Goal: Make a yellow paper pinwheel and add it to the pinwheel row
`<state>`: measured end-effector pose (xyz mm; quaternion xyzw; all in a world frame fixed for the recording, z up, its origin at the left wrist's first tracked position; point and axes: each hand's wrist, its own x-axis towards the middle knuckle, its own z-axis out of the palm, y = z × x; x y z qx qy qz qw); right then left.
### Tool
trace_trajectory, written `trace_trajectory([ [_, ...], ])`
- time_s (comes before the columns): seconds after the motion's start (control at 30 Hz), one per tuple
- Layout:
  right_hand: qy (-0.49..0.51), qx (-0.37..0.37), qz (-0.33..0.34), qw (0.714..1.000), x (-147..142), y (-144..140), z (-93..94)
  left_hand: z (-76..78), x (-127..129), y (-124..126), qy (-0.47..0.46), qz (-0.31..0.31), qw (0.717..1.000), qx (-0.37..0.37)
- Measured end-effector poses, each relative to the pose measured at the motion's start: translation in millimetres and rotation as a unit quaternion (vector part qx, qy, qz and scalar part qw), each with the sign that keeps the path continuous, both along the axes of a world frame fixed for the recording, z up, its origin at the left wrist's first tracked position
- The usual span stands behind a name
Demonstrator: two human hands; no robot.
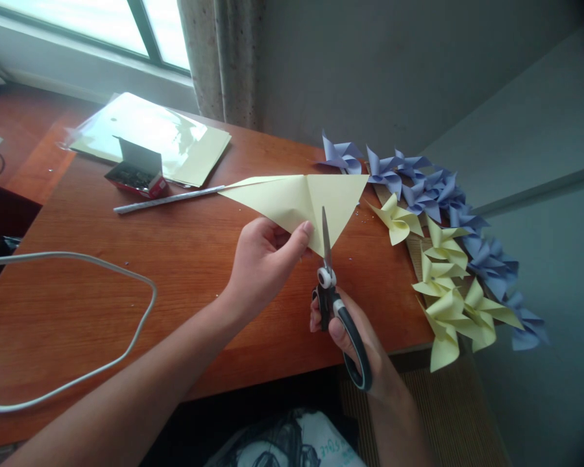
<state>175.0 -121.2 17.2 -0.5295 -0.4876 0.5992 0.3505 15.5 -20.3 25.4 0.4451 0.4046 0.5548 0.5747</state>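
My left hand pinches a folded pale yellow paper triangle by its lower edge and holds it above the wooden desk. My right hand grips black-handled scissors, blades pointing up. The blades cut into the triangle's lower corner, along its centre fold. Both hands are near the desk's front right part.
Yellow paper pinwheels and blue paper pinwheels lie along the desk's right edge. A stack of paper in a plastic sleeve, a small open red box and a thin stick lie behind. A white cable loops at left.
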Motion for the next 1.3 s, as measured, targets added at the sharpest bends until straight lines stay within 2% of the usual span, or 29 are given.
trace_trajectory([
  [1.3, 0.001, -0.012, -0.012, 1.0, -3.7, 2.1, 5.2, -1.3, -0.2, -1.1, 0.014, -0.008, 1.0, -0.006],
])
